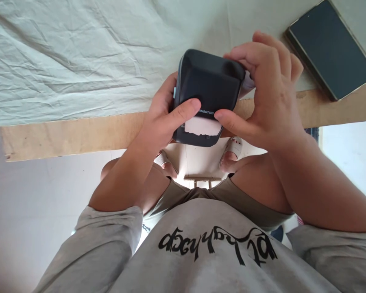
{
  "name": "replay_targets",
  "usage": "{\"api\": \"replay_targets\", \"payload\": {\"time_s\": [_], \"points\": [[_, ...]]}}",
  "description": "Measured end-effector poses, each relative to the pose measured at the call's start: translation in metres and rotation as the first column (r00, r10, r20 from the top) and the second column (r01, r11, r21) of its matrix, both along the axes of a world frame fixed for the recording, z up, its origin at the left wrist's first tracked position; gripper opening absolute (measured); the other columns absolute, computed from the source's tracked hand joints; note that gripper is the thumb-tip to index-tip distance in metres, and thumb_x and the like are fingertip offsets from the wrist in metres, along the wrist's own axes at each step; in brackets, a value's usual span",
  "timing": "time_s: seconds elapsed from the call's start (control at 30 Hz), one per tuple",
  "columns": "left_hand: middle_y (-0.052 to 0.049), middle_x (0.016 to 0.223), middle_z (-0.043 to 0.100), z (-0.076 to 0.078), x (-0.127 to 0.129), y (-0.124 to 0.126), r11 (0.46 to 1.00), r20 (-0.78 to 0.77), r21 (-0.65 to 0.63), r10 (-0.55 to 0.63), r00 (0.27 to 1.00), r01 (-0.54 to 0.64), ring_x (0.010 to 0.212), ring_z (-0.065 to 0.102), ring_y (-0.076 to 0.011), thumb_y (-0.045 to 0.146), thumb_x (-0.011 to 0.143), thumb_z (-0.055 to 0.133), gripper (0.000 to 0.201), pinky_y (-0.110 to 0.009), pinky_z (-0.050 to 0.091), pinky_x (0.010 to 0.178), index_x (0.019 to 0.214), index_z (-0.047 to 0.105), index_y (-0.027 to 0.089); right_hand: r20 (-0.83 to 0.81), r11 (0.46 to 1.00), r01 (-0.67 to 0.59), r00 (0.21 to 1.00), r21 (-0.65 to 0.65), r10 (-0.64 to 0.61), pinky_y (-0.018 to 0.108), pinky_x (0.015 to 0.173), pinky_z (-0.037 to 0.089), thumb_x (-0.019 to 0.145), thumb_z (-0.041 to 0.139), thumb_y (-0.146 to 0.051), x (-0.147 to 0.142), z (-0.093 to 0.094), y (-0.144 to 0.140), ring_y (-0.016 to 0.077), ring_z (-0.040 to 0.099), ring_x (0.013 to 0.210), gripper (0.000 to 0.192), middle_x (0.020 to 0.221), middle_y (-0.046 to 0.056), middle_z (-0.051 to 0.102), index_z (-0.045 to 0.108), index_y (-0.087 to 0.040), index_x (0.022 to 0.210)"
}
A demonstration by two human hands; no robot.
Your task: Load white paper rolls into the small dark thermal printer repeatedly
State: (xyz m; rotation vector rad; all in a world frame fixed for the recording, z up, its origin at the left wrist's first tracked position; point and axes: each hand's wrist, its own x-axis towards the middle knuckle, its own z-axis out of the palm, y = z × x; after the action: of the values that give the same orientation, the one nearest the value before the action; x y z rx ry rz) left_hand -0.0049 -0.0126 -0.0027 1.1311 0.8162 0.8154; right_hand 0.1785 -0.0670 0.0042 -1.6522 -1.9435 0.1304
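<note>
In the head view, both hands hold a small dark printer (209, 87) in the air above the near edge of the desk (79, 134). The printer is a rounded black box with a smooth top; a strip of white paper (202, 126) shows at its near face, under a short line of white lettering too small to read in full. The left hand (161, 118) is closed around the printer's left side, its thumb laid across the front just above the paper. The right hand (270, 97) grips the right side, thumb pressed to the front beside the lettering, fingers curled over the far corner. These fingers hide the printer's right edge (something pale peeks out beneath them, but what it is cannot be told). A wrinkled white cloth (79, 53) covers the desk. A phone (331, 49) with a dark screen lies on the desk, well apart to the right.
</note>
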Motion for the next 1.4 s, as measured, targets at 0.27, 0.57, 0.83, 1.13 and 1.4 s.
{"api": "replay_targets", "payload": {"time_s": [0.27,0.57,0.83,1.13,1.4], "points": [[-0.001,0.084,0.058,-0.016,-0.013,0.013,0.983,0.139,0.102,-0.167,0.976,0.154,0.07,0.054,-0.011,0.042,0.083,0.069,0.031,-0.023,0.039,0.057,0.107,0.063,0.024,-0.041,0.999,-0.022,0.999,-0.041,0.021,0.059,0.107,0.035,0.083,0.051,-0.07,-0.003,0.004,0.002,0.0336,0.041,0.142,0.068,0.131,0.011,0.057,0.042,-0.022,0.13],[-0.006,0.105,0.067,-0.019,0.001,0.017,0.99,0.257,0.063,-0.135,0.957,0.123,0.104,0.062,-0.0234,0.054,0.092,0.046,0.041,-0.034,0.053,0.082,0.109,0.067,0.023,0.022,0.999,0.047,0.999,0.028,-0.048,0.054,0.108,0.034,0.091,0.04,-0.064,-0.004,-0.007,-0.003,0.0312,0.04,0.143,0.055,0.138,0.005,0.057,0.043,-0.029,0.133],[-0.011,0.109,0.069,-0.008,-0.002,0.011,0.97,0.128,-0.23,-0.048,0.991,0.077,0.103,0.066,-0.0285,0.072,0.09,0.029,0.068,-0.042,0.055,0.083,0.108,0.07,0.02,0.054,0.984,0.014,0.998,0.176,-0.024,0.052,0.102,0.038,0.093,0.04,-0.053,-0.005,-0.011,-0.004,0.0312,0.048,0.137,0.049,0.135,0.004,0.06,0.046,-0.026,0.133],[-0.002,0.074,0.061,-0.002,-0.007,0.016,0.972,0.219,-0.231,0.008,0.976,0.044,0.069,0.052,-0.014,0.053,0.096,0.043,0.042,-0.029,0.045,0.066,0.085,0.069,0.022,0.071,0.999,0.012,0.997,0.045,-0.016,0.049,0.107,0.036,0.089,0.044,-0.06,-0.008,-0.002,-0.002,0.028,0.044,0.141,0.059,0.142,0.007,0.054,0.042,-0.025,0.136],[-0.007,0.099,0.068,0.001,0.0,0.011,0.969,0.226,-0.233,-0.024,0.974,0.078,0.106,0.063,-0.026,0.065,0.092,0.037,0.052,-0.04,0.05,0.087,0.093,0.065,0.021,-0.058,0.952,0.142,0.99,0.272,-0.131,0.035,0.068,0.041,0.089,0.045,-0.051,-0.008,0.011,0.003,0.0153,0.055,0.065,0.036,0.067,0.002,0.056,0.064,-0.022,0.1]]}}
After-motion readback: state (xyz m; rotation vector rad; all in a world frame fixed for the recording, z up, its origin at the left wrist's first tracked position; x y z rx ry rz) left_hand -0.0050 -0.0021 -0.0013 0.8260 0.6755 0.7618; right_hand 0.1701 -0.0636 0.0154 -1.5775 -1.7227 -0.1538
